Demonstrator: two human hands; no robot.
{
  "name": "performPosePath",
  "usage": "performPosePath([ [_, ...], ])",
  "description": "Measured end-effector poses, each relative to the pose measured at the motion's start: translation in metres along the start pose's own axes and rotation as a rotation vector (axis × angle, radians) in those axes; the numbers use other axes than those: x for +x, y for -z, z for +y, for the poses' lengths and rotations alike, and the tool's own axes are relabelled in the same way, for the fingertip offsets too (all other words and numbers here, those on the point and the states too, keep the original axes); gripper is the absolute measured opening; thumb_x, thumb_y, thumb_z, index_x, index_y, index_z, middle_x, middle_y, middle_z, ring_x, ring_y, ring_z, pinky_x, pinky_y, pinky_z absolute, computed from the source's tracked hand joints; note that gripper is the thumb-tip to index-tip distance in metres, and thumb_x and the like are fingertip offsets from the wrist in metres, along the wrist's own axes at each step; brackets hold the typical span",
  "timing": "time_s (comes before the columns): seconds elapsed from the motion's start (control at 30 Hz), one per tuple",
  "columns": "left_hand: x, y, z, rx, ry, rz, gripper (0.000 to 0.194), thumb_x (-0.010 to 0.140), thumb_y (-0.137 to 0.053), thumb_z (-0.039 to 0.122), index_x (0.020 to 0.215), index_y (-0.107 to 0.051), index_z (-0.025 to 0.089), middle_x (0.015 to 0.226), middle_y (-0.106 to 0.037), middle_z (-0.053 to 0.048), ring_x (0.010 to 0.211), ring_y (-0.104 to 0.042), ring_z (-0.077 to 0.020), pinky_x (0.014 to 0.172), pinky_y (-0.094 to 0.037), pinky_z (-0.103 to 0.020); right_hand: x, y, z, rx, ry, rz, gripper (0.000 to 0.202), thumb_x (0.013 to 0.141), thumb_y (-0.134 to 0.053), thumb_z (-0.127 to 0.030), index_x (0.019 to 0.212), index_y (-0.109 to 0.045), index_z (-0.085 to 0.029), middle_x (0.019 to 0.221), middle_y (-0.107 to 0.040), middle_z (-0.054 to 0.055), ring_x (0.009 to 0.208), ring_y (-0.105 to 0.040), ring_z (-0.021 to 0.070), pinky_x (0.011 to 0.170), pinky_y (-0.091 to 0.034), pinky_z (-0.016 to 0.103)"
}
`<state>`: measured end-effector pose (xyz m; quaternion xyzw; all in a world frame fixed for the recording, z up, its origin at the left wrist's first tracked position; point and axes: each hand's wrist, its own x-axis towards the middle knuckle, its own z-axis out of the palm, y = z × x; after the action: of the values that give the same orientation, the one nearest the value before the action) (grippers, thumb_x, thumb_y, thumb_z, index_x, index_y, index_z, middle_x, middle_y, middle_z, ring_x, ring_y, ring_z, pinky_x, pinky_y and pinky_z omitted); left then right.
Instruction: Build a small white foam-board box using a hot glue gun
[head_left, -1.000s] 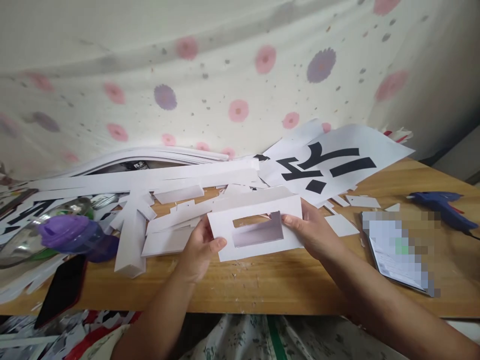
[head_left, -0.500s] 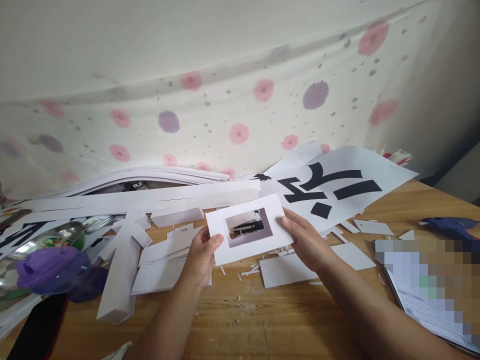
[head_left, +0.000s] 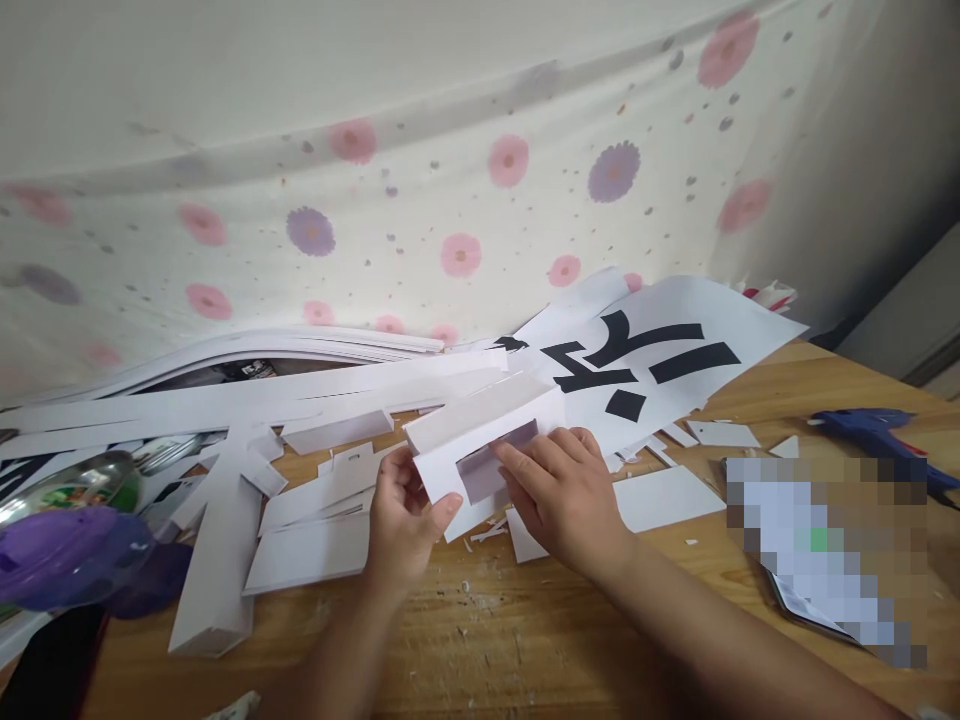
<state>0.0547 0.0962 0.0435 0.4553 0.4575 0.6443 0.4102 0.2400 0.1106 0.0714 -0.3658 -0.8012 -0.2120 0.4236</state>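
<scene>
A small white box (head_left: 487, 415) of card or foam board is held up over the table, its top side and its face with a rectangular window turned toward me. My left hand (head_left: 405, 510) grips the box's left end, thumb on the front face and fingers behind. Across the right part of the front lies my right hand (head_left: 566, 490), fingers bent, with a fingertip at the window's edge. That hand covers the box's right end and part of the window. Beneath and around the box are cut white pieces (head_left: 311, 555).
A T-shaped white hollow form (head_left: 214, 570) lies left, near a purple-lidded container (head_left: 64, 550) and a metal bowl (head_left: 97, 480). Behind is a sheet with black characters (head_left: 712, 310). At right are a blue glue gun (head_left: 862, 425) and a partly pixelated tablet-like device (head_left: 787, 600).
The box has tipped so that its top side shows. My right hand has moved from the right end onto the front, fingers at the window. The whole view has shifted slightly.
</scene>
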Motion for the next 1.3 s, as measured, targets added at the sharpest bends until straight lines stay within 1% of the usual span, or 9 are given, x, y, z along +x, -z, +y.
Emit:
performPosePath([
  [0.13,-0.004,-0.001,0.0,0.107,-0.097,0.012,0.067,0.057,-0.082,0.034,0.112,-0.046,0.022,0.111,-0.063,-0.009,0.104,-0.064,-0.0248,0.086,-0.053,-0.037,-0.001,-0.001,0.001,0.047,-0.024,0.025,0.015,0.089,-0.053,-0.012,0.081,-0.065,-0.019,0.06,-0.055,0.001,0.062,-0.04,0.0176,0.06,-0.028,0.033],
  [0.33,0.002,0.011,-0.011,0.347,-0.344,0.157,0.068,0.063,-0.081,0.031,0.119,-0.043,0.022,0.116,-0.058,-0.011,0.109,-0.061,-0.0265,0.093,-0.05,-0.043,-0.011,0.009,0.012,0.549,-0.069,0.078,0.013,0.089,-0.052,-0.011,0.085,-0.055,-0.022,0.065,-0.056,0.0,0.063,-0.046,0.0164,0.06,-0.037,0.031],
  [0.5,0.01,0.023,-0.015,0.533,-0.635,0.201,0.071,0.066,-0.078,0.018,0.126,-0.04,0.022,0.126,-0.052,-0.014,0.121,-0.054,-0.0296,0.102,-0.045,-0.05,-0.02,0.004,0.03,0.932,-0.567,0.249,0.011,0.094,-0.053,-0.028,0.084,-0.055,-0.024,0.067,-0.053,-0.002,0.064,-0.051,0.0153,0.061,-0.042,0.03],
  [0.6,0.012,0.025,-0.009,0.653,-0.869,0.131,0.072,0.065,-0.074,0.006,0.126,-0.042,0.025,0.126,-0.054,-0.01,0.124,-0.053,-0.0275,0.108,-0.04,-0.054,-0.018,-0.002,0.029,1.171,-0.884,0.108,0.024,0.089,-0.06,-0.047,0.088,-0.058,-0.023,0.075,-0.061,0.001,0.07,-0.057,0.0164,0.07,-0.048,0.034],
  [0.73,0.006,0.019,-0.003,0.831,-1.139,0.058,0.064,0.066,-0.07,-0.003,0.12,-0.046,0.024,0.119,-0.06,-0.009,0.125,-0.052,-0.0257,0.111,-0.035,-0.057,-0.011,-0.006,0.02,1.419,-1.253,-0.103,0.066,0.08,-0.063,-0.062,0.134,-0.043,-0.029,0.11,-0.065,0.008,0.085,-0.065,0.0225,0.071,-0.052,0.037],
  [0.83,-0.005,0.01,-0.006,0.926,-1.278,0.0,0.05,0.068,-0.067,-0.005,0.106,-0.05,0.023,0.113,-0.064,-0.008,0.13,-0.049,-0.0261,0.114,-0.029,-0.059,-0.007,-0.005,0.021,1.501,-1.377,-0.135,0.082,0.077,-0.062,-0.066,0.145,-0.028,-0.033,0.122,-0.06,0.011,0.085,-0.065,0.0245,0.064,-0.052,0.037],
  [0.93,-0.014,0.002,-0.011,0.938,-1.362,-0.073,0.046,0.067,-0.067,-0.008,0.097,-0.051,0.022,0.113,-0.065,-0.007,0.136,-0.042,-0.0273,0.117,-0.018,-0.06,-0.005,-0.004,0.027,1.58,-1.366,-0.144,0.074,0.076,-0.064,-0.062,0.138,-0.038,-0.032,0.113,-0.063,0.01,0.076,-0.064,0.0228,0.058,-0.051,0.035],
  [1.13,-0.006,0.008,-0.019,0.838,-1.137,-0.184,0.068,0.062,-0.083,0.01,0.117,-0.047,0.025,0.147,-0.035,-0.014,0.144,-0.023,-0.0375,0.115,-0.022,-0.063,-0.004,-0.004,0.035,1.556,-1.389,0.042,0.042,0.07,-0.067,-0.04,0.107,-0.054,-0.025,0.094,-0.064,0.003,0.071,-0.061,0.0195,0.063,-0.052,0.035],
  [1.3,0.003,0.016,-0.018,0.072,-0.419,-0.227,0.065,0.079,-0.07,0.044,0.135,-0.04,0.031,0.143,-0.043,-0.012,0.133,-0.043,-0.0299,0.106,-0.04,-0.049,-0.005,-0.002,0.04,1.612,-1.187,0.063,0.041,0.07,-0.065,-0.036,0.108,-0.054,-0.025,0.101,-0.065,0.004,0.071,-0.062,0.0197,0.059,-0.051,0.034],
])
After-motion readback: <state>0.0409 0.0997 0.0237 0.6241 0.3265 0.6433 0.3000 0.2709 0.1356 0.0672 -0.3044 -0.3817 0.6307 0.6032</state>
